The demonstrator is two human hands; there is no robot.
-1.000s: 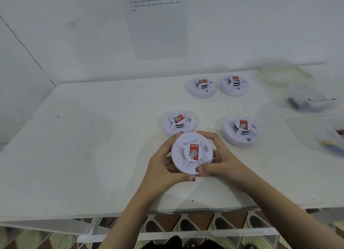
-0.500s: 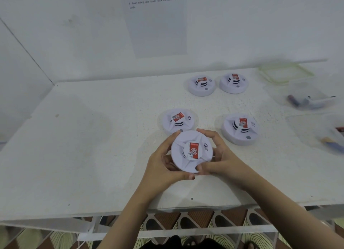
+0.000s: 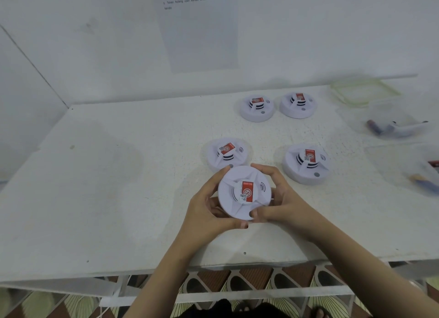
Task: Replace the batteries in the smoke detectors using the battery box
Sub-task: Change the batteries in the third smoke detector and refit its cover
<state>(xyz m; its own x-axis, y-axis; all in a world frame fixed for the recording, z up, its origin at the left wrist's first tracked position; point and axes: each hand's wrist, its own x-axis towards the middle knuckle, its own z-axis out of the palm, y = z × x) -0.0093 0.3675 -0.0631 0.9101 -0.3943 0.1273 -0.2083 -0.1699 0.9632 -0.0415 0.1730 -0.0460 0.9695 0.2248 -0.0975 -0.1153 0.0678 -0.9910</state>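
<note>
Currently the left hand (image 3: 209, 208) and right hand (image 3: 282, 199) both grip one smoke detector (image 3: 244, 191), fingers curled round its opposite rims, red label facing up, over the table (image 3: 118, 187). Just beyond the grip lies a second detector (image 3: 226, 153); a third detector (image 3: 306, 163) sits right of the grip; the battery box (image 3: 394, 125) stands well off, far right
</note>
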